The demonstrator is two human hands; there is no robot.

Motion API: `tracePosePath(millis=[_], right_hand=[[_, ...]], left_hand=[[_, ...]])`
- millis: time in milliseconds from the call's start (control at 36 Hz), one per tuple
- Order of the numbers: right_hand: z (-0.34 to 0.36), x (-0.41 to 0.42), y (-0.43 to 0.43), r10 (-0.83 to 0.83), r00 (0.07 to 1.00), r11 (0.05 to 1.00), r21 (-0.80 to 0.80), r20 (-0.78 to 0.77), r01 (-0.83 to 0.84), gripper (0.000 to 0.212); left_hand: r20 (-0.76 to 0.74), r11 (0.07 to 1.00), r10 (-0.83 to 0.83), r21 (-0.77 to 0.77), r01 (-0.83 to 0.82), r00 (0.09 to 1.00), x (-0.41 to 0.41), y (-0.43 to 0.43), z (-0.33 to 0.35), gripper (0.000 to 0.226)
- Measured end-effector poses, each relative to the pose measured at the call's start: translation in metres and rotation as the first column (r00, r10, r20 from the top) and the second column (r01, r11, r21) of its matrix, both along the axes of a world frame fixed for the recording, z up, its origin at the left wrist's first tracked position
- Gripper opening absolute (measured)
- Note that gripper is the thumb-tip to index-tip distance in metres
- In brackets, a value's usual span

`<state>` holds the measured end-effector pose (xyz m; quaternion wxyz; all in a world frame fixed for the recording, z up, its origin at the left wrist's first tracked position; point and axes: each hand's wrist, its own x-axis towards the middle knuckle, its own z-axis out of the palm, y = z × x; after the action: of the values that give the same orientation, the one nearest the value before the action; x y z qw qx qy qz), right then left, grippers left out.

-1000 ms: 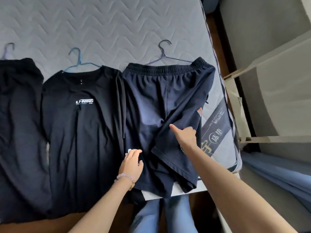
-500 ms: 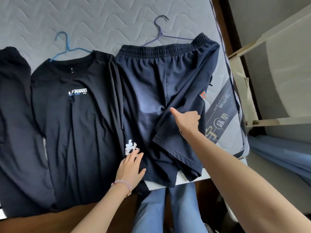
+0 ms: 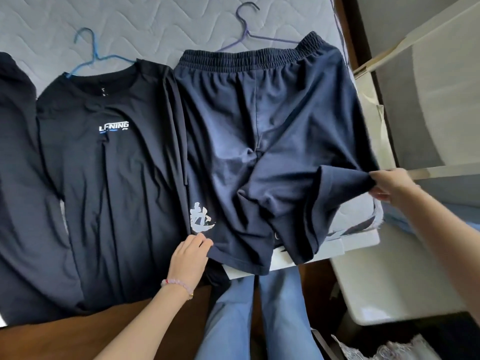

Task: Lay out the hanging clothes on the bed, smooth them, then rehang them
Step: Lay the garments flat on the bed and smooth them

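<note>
Your quilted grey mattress [image 3: 130, 22] carries the black T-shirt [image 3: 111, 190], blue hanger [image 3: 93, 51] at its collar; navy shorts [image 3: 233, 113] just right of it, a dark garment [image 3: 18, 178] left.

Left hand [image 3: 191, 258] flat, palm down; right hand [image 3: 387, 184] in a pinch

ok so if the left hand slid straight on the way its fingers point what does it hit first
Probably the white print on the navy shorts: the left hand rests just short of it, fingers aimed at it.
</note>
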<state>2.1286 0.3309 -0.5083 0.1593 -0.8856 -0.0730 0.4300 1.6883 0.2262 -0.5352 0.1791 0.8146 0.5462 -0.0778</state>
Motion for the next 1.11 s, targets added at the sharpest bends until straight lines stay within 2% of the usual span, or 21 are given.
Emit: tracePosePath(millis=[56,111,139,222,306,389,472,528,583,639,694,778,833,917,972,1056,1111], right_hand=[[0.001,0.027,-0.005,0.070,0.989,0.996,-0.064,0.130,-0.062,0.007],[-0.005,0.050,-0.008,0.188,0.953,0.979,-0.126,0.237,-0.162,0.042],[-0.004,0.055,-0.007,0.224,0.934,0.971,-0.144,0.279,-0.190,0.049],[0.010,0.046,-0.004,0.265,0.895,0.962,-0.166,0.359,-0.218,0.044],[0.004,0.046,-0.012,0.152,0.952,0.987,-0.094,0.265,-0.132,0.039],[-0.003,0.045,-0.021,0.047,0.992,0.998,-0.056,0.114,-0.040,0.013],[-0.002,0.038,-0.022,-0.001,1.000,1.000,0.007,0.018,0.001,0.021],[-0.003,0.036,-0.021,-0.038,0.999,0.999,0.029,-0.029,0.038,0.023],[-0.001,0.036,-0.022,-0.075,0.996,0.996,0.049,-0.056,0.078,0.023],[0.002,0.039,-0.022,-0.095,0.991,0.994,0.049,-0.097,0.100,0.023],[0.003,0.041,-0.020,-0.096,0.986,0.994,0.040,-0.140,0.102,0.023],[0.002,0.045,-0.018,-0.088,0.976,0.995,0.031,-0.199,0.096,0.015],[-0.002,0.048,-0.016,-0.074,0.969,0.997,0.010,-0.236,0.079,0.005],[-0.005,0.050,-0.013,-0.064,0.966,0.998,-0.016,-0.249,0.062,0.007],[-0.009,0.052,-0.011,-0.047,0.973,0.999,-0.021,-0.227,0.043,0.014],[-0.011,0.060,-0.010,0.006,0.983,1.000,-0.011,-0.185,-0.008,0.023],[-0.012,0.069,-0.011,0.076,0.983,0.997,0.001,-0.165,-0.077,0.027]], left_hand=[[0.002,1.000,-0.003,0.023,0.002,1.000,-0.003,-0.003,0.001,0.038],[0.006,0.999,-0.006,0.037,0.006,1.000,-0.005,-0.004,0.002,0.039],[0.012,0.999,-0.009,0.043,0.008,1.000,-0.006,-0.005,0.002,0.039],[0.022,0.999,-0.002,0.037,0.001,1.000,-0.004,-0.007,0.002,0.039],[0.005,1.000,0.023,-0.001,-0.023,1.000,-0.003,-0.009,-0.001,0.030],[-0.041,0.992,0.032,-0.123,-0.036,0.999,0.000,-0.009,0.001,0.049],[-0.081,0.992,0.000,-0.129,-0.011,0.997,0.018,-0.004,0.011,0.059],[-0.019,0.990,0.004,-0.138,-0.007,1.000,0.040,0.001,0.020,0.057],[0.105,0.965,0.104,-0.250,-0.075,0.989,0.070,0.007,0.026,0.050],[0.219,0.865,0.330,-0.459,-0.201,0.918,0.104,0.016,0.031,0.043],[0.245,0.703,0.565,-0.642,-0.305,0.788,0.138,0.023,0.031,0.037],[0.147,0.434,0.783,-0.825,-0.362,0.604,0.182,0.031,0.025,0.040],[0.078,0.319,0.842,-0.870,-0.376,0.533,0.206,0.033,0.015,0.039],[0.029,0.201,0.921,-0.890,-0.410,0.388,0.230,0.030,-0.001,0.017],[0.008,0.150,0.955,-0.875,-0.460,0.296,0.241,0.029,-0.005,0.016],[0.002,0.165,0.954,-0.840,-0.517,0.300,0.248,0.027,-0.002,0.016],[-0.019,0.104,0.970,-0.866,-0.489,0.241,0.246,0.019,-0.003,0.018]])
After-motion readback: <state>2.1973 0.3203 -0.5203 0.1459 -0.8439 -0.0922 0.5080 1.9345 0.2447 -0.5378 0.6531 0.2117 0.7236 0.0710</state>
